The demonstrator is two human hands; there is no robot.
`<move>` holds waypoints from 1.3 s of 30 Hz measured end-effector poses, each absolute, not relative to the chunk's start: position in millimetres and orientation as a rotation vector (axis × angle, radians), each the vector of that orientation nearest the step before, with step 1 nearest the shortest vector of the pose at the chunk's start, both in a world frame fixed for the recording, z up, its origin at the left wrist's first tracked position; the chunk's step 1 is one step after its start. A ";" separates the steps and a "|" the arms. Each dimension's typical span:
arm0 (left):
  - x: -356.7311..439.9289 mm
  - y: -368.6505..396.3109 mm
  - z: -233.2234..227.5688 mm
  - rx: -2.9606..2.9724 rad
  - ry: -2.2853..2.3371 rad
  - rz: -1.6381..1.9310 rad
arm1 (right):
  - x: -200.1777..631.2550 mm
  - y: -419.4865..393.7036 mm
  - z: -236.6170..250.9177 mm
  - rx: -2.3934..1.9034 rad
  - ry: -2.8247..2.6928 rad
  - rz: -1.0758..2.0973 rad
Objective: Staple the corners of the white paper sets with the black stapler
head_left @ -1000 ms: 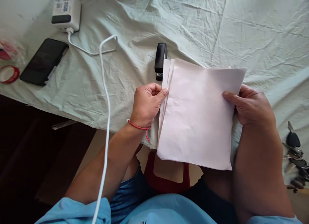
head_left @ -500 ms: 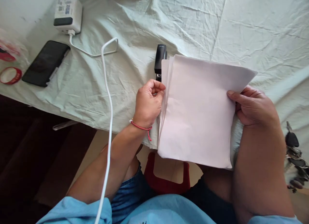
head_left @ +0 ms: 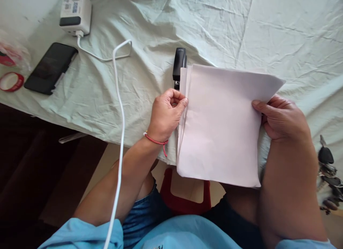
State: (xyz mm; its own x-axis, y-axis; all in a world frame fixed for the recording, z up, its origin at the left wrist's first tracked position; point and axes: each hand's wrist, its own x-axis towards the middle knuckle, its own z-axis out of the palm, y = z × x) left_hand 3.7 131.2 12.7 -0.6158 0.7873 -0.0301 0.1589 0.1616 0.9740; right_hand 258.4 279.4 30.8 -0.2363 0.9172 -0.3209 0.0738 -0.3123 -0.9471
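Wrinkled green tablecloth, left hand and right hand gripping paper stack edges

Stack of white paper sheets, blank top face, lying flat and slightly rotated, left edges fanned apart, far right corner raised, upper left corner touching the black stapler, near edge overhanging the table edge

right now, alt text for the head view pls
Two bare hands hold a stack of white paper sheets over a table's edge: the left hand pinches its left edge, the right hand grips its right. A black stapler lies behind on the pale green cloth.
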 end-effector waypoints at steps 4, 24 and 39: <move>3.4 131.6 13.4 0.938 1.970 1.435 | 258.5 279.3 30.1 -1.324 -1.265 1.628; 17.3 133.7 23.7 0.693 1.511 1.518 | 252.4 280.6 39.1 -1.355 -1.096 1.488; 12.5 135.1 12.7 0.775 1.812 1.523 | 253.7 276.8 41.3 -1.304 -1.169 1.508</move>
State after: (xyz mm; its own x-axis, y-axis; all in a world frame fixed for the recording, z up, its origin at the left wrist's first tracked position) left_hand 12.5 135.1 12.7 -0.6216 0.7770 -0.0992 0.0360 0.1549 0.9873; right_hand 253.7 276.8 41.3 -0.1415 0.9596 -0.2434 -0.0037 -0.2463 -0.9692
